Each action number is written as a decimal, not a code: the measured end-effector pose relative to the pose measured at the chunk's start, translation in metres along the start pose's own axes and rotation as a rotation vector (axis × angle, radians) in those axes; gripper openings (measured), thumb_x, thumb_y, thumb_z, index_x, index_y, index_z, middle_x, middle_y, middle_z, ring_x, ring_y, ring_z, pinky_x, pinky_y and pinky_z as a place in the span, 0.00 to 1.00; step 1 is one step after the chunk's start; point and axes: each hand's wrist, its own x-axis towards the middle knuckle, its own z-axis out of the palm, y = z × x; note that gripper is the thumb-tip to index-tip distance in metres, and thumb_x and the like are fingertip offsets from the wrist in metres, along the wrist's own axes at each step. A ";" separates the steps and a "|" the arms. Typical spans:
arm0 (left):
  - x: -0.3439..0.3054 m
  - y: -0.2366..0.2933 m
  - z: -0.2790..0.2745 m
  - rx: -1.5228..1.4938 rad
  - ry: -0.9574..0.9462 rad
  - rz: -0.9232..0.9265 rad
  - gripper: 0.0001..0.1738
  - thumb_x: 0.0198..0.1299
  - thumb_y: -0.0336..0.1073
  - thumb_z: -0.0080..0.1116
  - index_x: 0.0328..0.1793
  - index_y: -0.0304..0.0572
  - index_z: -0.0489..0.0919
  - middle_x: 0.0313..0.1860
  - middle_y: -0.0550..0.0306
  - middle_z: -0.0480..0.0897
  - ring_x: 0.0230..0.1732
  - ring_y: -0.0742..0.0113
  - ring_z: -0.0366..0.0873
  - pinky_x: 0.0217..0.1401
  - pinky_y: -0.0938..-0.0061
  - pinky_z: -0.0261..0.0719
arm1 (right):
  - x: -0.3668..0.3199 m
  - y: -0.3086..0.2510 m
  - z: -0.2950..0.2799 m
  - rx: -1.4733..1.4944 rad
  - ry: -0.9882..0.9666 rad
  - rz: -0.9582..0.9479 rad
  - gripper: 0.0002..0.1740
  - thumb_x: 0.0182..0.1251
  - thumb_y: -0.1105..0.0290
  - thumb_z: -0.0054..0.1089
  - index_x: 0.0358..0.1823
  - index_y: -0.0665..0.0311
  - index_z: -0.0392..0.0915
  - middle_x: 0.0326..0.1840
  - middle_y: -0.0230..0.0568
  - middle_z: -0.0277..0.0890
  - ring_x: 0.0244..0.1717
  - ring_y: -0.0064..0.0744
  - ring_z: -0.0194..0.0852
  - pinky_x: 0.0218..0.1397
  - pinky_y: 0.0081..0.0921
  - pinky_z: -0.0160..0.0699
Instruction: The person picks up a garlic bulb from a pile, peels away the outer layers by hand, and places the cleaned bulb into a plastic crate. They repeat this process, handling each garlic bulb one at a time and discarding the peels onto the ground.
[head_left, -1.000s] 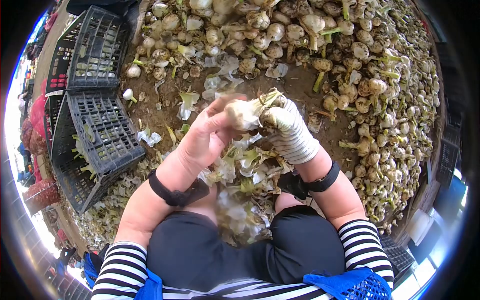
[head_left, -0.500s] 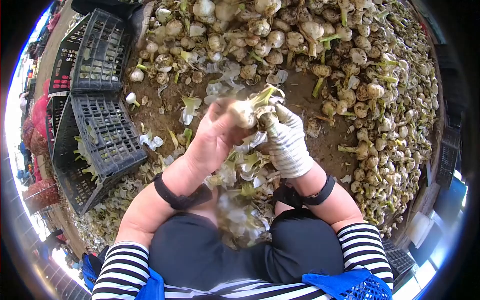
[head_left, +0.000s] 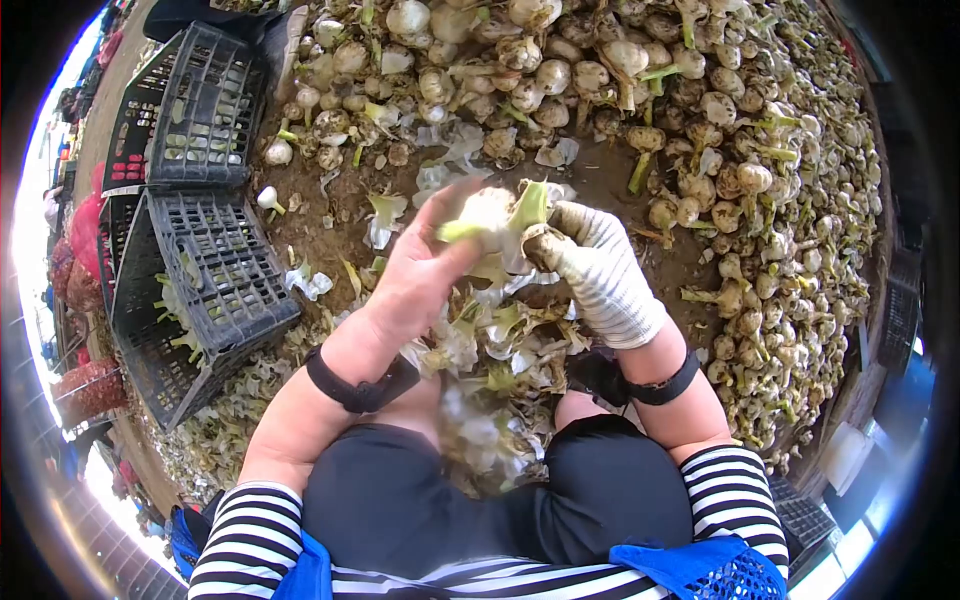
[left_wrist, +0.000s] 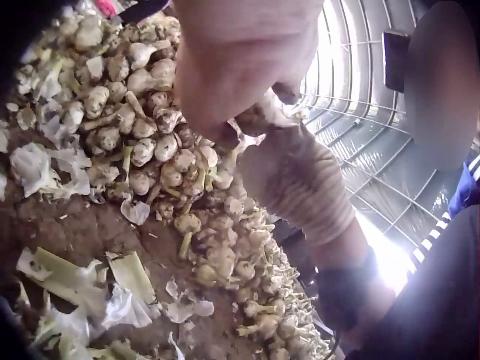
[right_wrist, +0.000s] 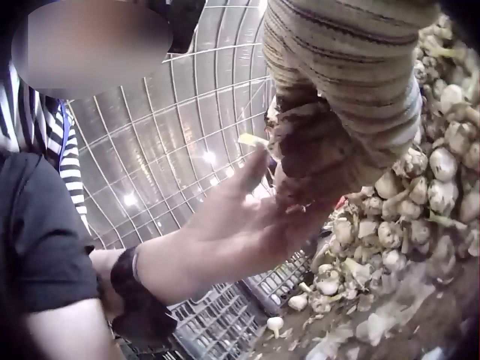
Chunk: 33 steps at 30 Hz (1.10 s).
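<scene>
My bare left hand [head_left: 420, 265] grips a garlic bulb [head_left: 490, 208] in front of my knees. The bulb is pale and partly blurred, with a short green stem end pointing left. My right hand [head_left: 605, 275], in a striped knit glove with dirty fingertips, pinches a strip of greenish-white husk [head_left: 532, 206] at the bulb's right side. In the left wrist view the gloved hand [left_wrist: 292, 176] meets the bare one, which hides most of the bulb. From the right wrist, the bare hand [right_wrist: 240, 232] shows beneath the stained glove.
A big heap of unpeeled garlic [head_left: 740, 180] spreads ahead and to the right. Black plastic crates [head_left: 215, 260] stand tilted at the left. Loose husks [head_left: 490, 350] litter the ground between my legs, and a single clean bulb [head_left: 268, 198] lies near the crates.
The bulb has turned in my left hand, its stem end swinging from right to left. The gloved hand has shifted slightly right, with husk between its fingers apart from the stem.
</scene>
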 end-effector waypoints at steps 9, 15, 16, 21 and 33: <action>-0.005 -0.002 -0.013 -0.145 -0.199 0.000 0.35 0.48 0.25 0.65 0.62 0.41 0.62 0.53 0.54 0.74 0.54 0.65 0.72 0.60 0.72 0.69 | 0.048 0.024 -0.036 -1.036 0.491 -0.462 0.12 0.53 0.76 0.59 0.41 0.66 0.78 0.31 0.47 0.78 0.30 0.37 0.76 0.38 0.26 0.74; -0.003 0.002 -0.012 -0.094 -0.059 0.028 0.33 0.48 0.24 0.65 0.62 0.40 0.64 0.53 0.55 0.74 0.54 0.67 0.72 0.59 0.75 0.70 | 0.019 -0.004 -0.009 -0.910 0.236 -0.674 0.14 0.42 0.66 0.68 0.33 0.58 0.79 0.25 0.38 0.77 0.28 0.39 0.74 0.40 0.31 0.72; -0.002 0.002 -0.010 -0.007 -0.044 0.043 0.33 0.48 0.24 0.65 0.62 0.40 0.65 0.52 0.56 0.74 0.54 0.68 0.72 0.59 0.76 0.71 | 0.014 -0.009 -0.003 -1.028 0.122 -0.669 0.13 0.42 0.65 0.68 0.32 0.56 0.79 0.23 0.36 0.75 0.28 0.39 0.74 0.43 0.33 0.70; -0.002 -0.001 -0.016 0.175 -0.067 0.101 0.34 0.49 0.23 0.63 0.64 0.39 0.64 0.54 0.57 0.74 0.52 0.70 0.73 0.57 0.75 0.72 | 0.018 -0.003 0.005 -1.185 0.192 -0.744 0.09 0.44 0.65 0.67 0.28 0.57 0.79 0.19 0.34 0.73 0.26 0.38 0.73 0.44 0.31 0.70; 0.002 0.008 -0.005 -0.158 0.112 -0.089 0.24 0.70 0.50 0.34 0.63 0.45 0.67 0.50 0.58 0.76 0.48 0.67 0.73 0.53 0.70 0.69 | 0.037 0.017 -0.014 -0.475 0.349 -0.184 0.06 0.54 0.71 0.57 0.26 0.67 0.75 0.18 0.36 0.74 0.20 0.17 0.68 0.24 0.20 0.69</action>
